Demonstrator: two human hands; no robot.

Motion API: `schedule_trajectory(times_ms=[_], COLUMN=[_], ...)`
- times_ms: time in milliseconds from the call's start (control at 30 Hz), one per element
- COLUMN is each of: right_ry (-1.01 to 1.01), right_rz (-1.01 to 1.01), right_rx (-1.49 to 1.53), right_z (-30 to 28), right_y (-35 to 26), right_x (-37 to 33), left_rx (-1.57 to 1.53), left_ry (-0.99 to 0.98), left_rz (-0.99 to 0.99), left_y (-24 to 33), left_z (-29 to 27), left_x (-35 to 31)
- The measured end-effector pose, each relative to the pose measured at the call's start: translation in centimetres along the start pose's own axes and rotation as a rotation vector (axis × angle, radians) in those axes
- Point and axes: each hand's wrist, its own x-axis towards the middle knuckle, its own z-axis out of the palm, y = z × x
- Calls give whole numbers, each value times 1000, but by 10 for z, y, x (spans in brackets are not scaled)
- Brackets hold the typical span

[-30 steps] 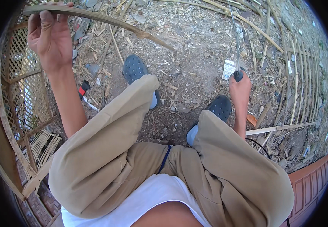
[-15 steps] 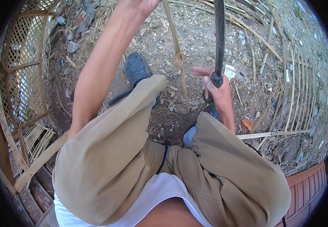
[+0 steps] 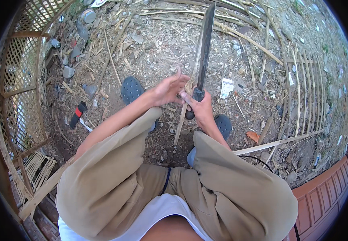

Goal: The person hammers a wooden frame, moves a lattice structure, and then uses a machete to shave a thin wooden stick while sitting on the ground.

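My right hand is closed round the dark handle of a machete, whose long blade points away from me. The same hand's thumb and fingers also pinch a split bamboo strip, which runs beside the blade with a frayed joint near my fingers. Just left of that joint is my left hand, thumb up and fingers apart. Its fingertips are at the strip, though it is unclear whether they touch it. Both hands are between my knees, above the ground.
Bamboo strips lie scattered ahead. A slatted bamboo frame lies at the right, near a brown panelled board. A lattice panel stands at the left. A black-and-red object lies near my left forearm.
My left hand has come back from the far end of the strip to near my right hand and opened. The strip now lies alongside the blade, pinched by my right hand.
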Motion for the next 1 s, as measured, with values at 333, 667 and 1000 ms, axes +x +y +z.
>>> schedule_trajectory(times_ms=[333,667,1000], right_ry=[272,392,307], right_rz=[-285,-376,-389], right_rx=[-35,-667,-1347], right_z=[-14,-45,-84], right_y=[-12,-54,-37], right_x=[29,27,12], left_rx=[881,1074,1419], left_ry=[25,360,662], left_rz=[138,185,228], left_y=[1,13,43], left_z=[37,32,44], left_x=[-6,-7,-50])
